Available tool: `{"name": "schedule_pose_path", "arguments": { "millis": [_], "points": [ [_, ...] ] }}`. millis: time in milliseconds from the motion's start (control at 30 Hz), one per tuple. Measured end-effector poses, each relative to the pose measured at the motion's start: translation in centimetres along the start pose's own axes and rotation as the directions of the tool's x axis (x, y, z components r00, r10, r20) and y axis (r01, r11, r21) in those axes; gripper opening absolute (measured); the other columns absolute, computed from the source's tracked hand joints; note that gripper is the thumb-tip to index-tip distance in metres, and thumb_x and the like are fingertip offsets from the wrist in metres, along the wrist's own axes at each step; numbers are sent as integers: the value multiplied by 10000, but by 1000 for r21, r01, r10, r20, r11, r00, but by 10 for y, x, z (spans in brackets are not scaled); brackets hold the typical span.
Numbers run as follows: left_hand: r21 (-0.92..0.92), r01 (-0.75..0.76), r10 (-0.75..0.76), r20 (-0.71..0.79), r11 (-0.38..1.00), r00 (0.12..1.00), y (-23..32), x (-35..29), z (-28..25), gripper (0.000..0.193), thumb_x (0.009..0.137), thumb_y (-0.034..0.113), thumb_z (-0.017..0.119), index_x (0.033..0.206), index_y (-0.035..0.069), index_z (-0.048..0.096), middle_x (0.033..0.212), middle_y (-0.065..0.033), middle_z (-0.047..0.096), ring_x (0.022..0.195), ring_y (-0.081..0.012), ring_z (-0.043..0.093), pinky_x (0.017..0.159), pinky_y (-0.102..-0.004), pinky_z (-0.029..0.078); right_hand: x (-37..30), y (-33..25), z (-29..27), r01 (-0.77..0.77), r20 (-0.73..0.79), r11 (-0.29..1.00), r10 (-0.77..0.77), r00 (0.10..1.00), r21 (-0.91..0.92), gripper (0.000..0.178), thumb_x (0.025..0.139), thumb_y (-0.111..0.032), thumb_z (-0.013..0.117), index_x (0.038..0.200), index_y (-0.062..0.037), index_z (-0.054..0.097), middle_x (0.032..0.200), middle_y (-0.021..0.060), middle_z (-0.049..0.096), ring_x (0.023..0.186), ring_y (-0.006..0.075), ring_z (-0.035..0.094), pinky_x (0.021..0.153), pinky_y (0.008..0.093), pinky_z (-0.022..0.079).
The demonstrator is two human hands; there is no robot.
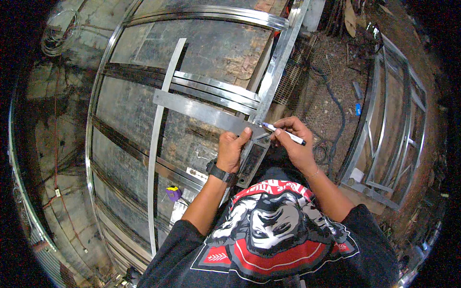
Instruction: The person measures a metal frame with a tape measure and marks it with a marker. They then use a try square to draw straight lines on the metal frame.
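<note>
A large flat metal T-square [201,112] lies over a shiny metal frame [274,72], its long arm crossing several of the rails. My left hand [230,152], with a dark watch on the wrist, is closed at the near end of the T-square, thumb up against the plate; the fingers' undersides are hidden. In my right hand [300,152] a marker pen [290,137] with a white barrel and a black end is pinched between thumb and fingers. Its tip points left, at the frame's rail close to the plate's end; whether it touches cannot be made out.
A yellow and purple tape measure [173,193] rests left of my left forearm. Another metal frame [372,103] stands at the right, beyond a dark cable [342,115] on gravelly ground. A coil of wire [60,31] lies at the far left.
</note>
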State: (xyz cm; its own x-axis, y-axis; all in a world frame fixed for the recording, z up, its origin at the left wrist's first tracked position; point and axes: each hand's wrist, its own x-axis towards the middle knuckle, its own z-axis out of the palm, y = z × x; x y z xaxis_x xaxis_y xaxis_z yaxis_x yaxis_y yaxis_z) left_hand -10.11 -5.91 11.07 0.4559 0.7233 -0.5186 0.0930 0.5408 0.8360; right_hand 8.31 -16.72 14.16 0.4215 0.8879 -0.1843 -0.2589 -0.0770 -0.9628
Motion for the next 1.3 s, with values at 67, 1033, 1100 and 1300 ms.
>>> {"name": "schedule_pose_path", "arguments": {
  "millis": [67,1033,1100,1300],
  "points": [
    [1,-41,41,-10,999,999,7,-4,7,316,935,318,781,775,62,690,768,-4,687,616,-100,598,567,-303,461,5,2,1,26,18,999,-25,1000,-28,164,964,-93,681,1102,-8,658,906,38,712,824,92,672,732,238,528],
    [-139,68,-40,196,988,980,20,-6,2,258,912,252,796,1036,35,733,961,-38,750,836,-132,692,769,-303,536,-14,36,29,12,-194,947,53,980,320,375,881,-3,787,1177,-71,568,977,3,663,783,35,570,671,188,467],
    [-134,42,-14,200,990,980,20,-3,5,266,908,251,800,1049,35,734,976,-40,751,855,-137,691,786,-310,534,-14,35,28,-1,-196,936,75,978,353,376,884,-3,786,1180,-74,564,1001,11,673,800,44,587,673,190,475],
    [-167,8,17,151,986,988,36,-2,22,257,897,258,813,1001,34,740,944,-30,746,813,-132,682,750,-307,530,-10,33,25,-1,-199,921,85,976,390,375,885,-3,782,1176,-90,563,1025,19,679,842,58,609,695,202,501]
  ]
}}
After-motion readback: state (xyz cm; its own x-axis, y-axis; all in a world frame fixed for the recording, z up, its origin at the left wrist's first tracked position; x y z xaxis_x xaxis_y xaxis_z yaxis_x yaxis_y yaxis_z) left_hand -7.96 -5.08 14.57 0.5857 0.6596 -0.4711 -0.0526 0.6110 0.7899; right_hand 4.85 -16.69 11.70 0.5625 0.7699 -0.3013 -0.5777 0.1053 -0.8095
